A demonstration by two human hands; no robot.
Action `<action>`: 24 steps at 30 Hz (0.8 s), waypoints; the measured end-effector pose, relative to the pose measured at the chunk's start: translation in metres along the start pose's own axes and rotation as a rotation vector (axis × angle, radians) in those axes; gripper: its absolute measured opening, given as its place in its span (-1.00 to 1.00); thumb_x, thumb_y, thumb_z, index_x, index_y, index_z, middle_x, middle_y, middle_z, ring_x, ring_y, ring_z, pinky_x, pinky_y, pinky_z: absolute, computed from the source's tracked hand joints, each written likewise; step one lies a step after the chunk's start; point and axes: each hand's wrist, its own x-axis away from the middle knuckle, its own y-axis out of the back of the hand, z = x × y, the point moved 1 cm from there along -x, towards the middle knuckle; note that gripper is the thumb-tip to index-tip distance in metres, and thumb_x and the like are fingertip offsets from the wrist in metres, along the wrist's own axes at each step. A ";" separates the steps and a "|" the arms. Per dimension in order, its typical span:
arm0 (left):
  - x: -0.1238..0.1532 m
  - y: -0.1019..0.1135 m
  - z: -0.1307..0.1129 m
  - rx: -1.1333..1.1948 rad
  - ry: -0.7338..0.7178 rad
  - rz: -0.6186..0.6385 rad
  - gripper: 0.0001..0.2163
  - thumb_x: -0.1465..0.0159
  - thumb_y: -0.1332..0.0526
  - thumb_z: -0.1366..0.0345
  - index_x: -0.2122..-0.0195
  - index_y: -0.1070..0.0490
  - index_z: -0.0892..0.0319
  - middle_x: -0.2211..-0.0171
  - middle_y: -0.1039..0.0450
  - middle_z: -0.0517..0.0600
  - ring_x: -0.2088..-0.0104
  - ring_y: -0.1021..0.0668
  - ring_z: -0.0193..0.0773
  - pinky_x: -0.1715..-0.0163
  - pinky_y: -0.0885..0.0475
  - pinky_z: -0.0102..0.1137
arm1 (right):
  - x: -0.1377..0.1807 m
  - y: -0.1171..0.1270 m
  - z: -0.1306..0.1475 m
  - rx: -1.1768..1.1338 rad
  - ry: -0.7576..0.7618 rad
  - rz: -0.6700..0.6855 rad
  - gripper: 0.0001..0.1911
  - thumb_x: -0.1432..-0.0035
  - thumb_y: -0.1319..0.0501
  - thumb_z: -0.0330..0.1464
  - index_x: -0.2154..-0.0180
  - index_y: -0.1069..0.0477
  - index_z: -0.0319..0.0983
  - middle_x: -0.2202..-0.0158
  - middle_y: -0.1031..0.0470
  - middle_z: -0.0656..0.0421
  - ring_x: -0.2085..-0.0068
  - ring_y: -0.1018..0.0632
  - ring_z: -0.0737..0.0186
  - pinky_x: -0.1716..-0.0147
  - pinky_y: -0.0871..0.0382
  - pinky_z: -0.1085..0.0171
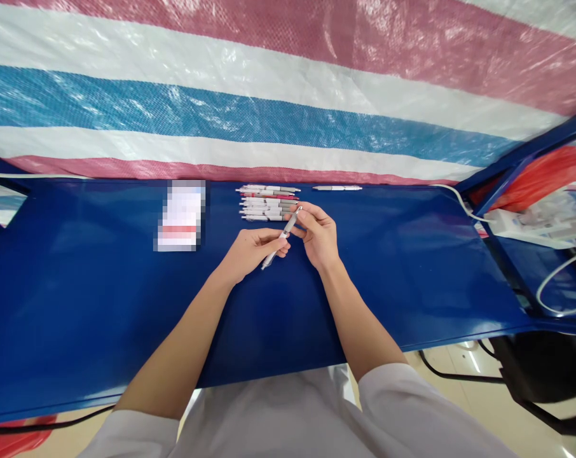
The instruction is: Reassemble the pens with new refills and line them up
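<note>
Centre of frame: a white-and-grey pen [290, 223], its lower barrel pinched by the left hand [246, 253], its upper end by the right hand [322, 236], fingers curled inward. Left of centre, a pixelated rectangle [180, 207] is illegible.

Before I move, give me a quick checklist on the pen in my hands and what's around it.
1. Held pen steadied at two places: ok, left hand on the lower part, right hand near the upper end.
2. Pen tip out or in: cannot tell, too small.
3. Row of pens lying on the blue table: ok, side by side beyond the hands.
4. Right fingers clear of that row: cannot tell, they overlap its right end in this view.
5. Lone pen separate from the row: ok, to its right.
6. Pixelated white item clear of the left hand: ok.
</note>
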 end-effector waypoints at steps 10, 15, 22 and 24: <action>0.001 -0.002 -0.002 0.001 -0.022 0.012 -0.69 -0.17 -0.37 0.10 0.17 -0.55 0.21 0.35 -0.63 0.04 0.37 -0.65 -0.19 0.20 -0.58 -0.23 | 0.000 0.000 0.000 0.052 0.037 -0.054 -0.73 0.14 -0.46 -0.30 0.30 -0.54 -0.13 0.32 -0.61 0.28 0.32 -0.62 0.31 0.39 -0.58 0.33; 0.002 -0.004 -0.002 0.033 0.038 0.166 -0.64 -0.23 -0.31 0.03 0.14 -0.55 0.24 0.27 -0.63 0.11 0.30 -0.66 -0.16 0.16 -0.58 -0.21 | 0.000 0.001 0.002 0.035 0.033 -0.066 -0.73 0.07 -0.40 -0.28 0.24 -0.55 -0.13 0.28 -0.63 0.25 0.27 -0.64 0.26 0.35 -0.58 0.31; 0.002 -0.005 -0.001 0.082 0.012 0.143 -0.59 -0.22 -0.32 0.05 0.00 -0.45 0.17 0.29 -0.62 0.07 0.31 -0.65 -0.15 0.16 -0.57 -0.16 | 0.001 0.001 0.004 0.015 0.067 -0.087 -0.73 0.05 -0.38 -0.29 0.21 -0.55 -0.11 0.25 -0.64 0.26 0.25 -0.65 0.25 0.38 -0.58 0.31; 0.003 -0.005 -0.002 0.089 0.019 0.153 -0.61 -0.22 -0.32 0.04 0.03 -0.44 0.17 0.32 -0.62 0.05 0.32 -0.65 -0.16 0.17 -0.58 -0.17 | 0.001 0.001 0.004 0.031 0.072 -0.101 -0.71 0.04 -0.38 -0.28 0.20 -0.55 -0.12 0.23 -0.64 0.24 0.24 -0.65 0.24 0.36 -0.58 0.31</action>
